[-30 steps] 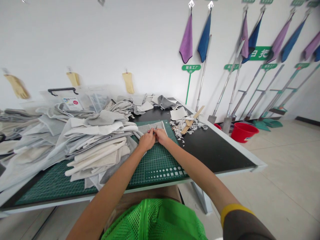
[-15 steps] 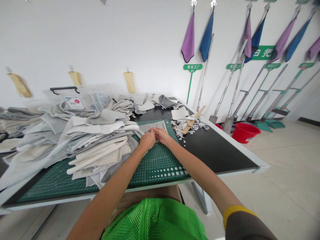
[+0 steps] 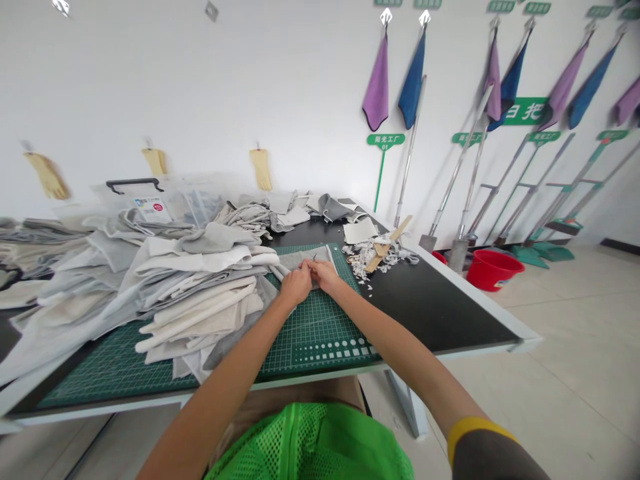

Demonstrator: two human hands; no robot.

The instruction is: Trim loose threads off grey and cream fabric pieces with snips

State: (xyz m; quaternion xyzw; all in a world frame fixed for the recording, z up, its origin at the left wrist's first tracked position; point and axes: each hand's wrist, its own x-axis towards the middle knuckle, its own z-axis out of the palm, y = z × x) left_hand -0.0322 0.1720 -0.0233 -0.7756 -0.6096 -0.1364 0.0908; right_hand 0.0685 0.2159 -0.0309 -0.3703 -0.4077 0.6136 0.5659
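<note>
A piece of grey cloth (image 3: 323, 255) with a pale right edge lies on the green cutting mat (image 3: 320, 320). Both hands meet over its near part, fingertips touching. My left hand (image 3: 297, 284) is closed in a pinch on the cloth. My right hand (image 3: 324, 275) is closed too, and a thin dark pointed tool (image 3: 315, 257) shows just above its fingers; the rest of it is hidden. Left of the hands rises a large heap of grey and white cloths (image 3: 200, 267), partly folded.
Right of the mat lie white scraps (image 3: 367, 261) with a tan strip (image 3: 385, 248) across them. Behind are more cloth pieces (image 3: 295, 213) and a clear plastic box (image 3: 187, 203). The table's white edge (image 3: 470, 303) runs along the right; a red bucket (image 3: 495, 269) stands beyond.
The view has tilted slightly upward. Both hands stay together at the cloth, and a dark tip now shows above the right fingers.
</note>
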